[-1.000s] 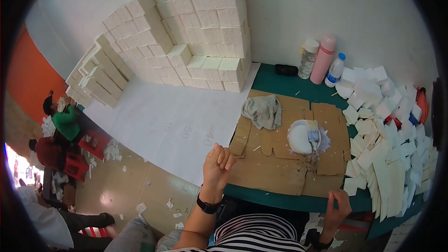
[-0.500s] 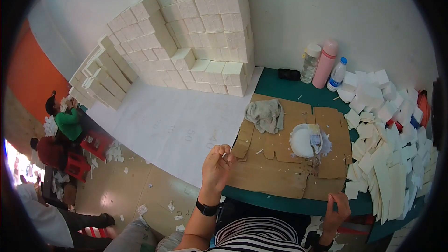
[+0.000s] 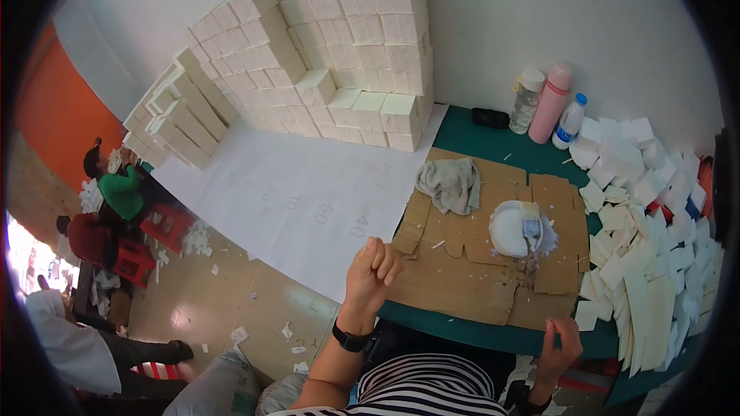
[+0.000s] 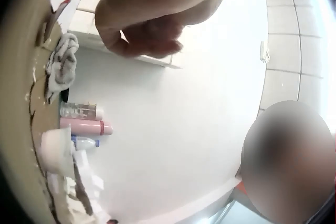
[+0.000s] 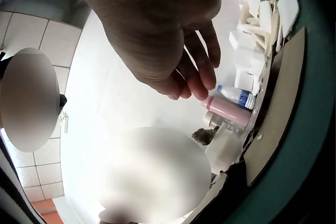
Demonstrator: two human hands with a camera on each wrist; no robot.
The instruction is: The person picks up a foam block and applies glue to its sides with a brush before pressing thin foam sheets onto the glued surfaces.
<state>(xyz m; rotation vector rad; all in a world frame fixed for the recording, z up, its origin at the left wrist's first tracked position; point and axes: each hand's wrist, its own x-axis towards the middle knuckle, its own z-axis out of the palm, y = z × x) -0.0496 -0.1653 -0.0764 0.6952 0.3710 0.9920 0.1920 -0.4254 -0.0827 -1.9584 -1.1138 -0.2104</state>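
Observation:
My left hand (image 3: 373, 276) is raised over the front edge of the table, its fingers loosely curled with nothing visible in them. In the left wrist view the left hand (image 4: 157, 14) bends downward, a small gap showing beside the thumb. My right hand (image 3: 560, 345) hovers at the table's front edge, near the pile of white pieces. The right wrist view shows the right hand (image 5: 173, 40) with relaxed, slightly bent fingers and no object. Between and beyond the hands lies brown cardboard (image 3: 462, 293), carrying a white bowl (image 3: 508, 229) and a grey cloth (image 3: 449, 185).
White blocks (image 3: 362, 31) are stacked high against the wall, above a white numbered sheet (image 3: 308, 185). A clear bottle (image 3: 526, 102), pink flask (image 3: 551, 104), water bottle (image 3: 570, 122) and black case (image 3: 490, 118) stand along the back. White pieces (image 3: 640, 262) heap at right. People sit at left.
The head view has shifted, so the table and blocks appear farther right. My left fingers loosened briefly, then curled in again; the right hand has barely moved.

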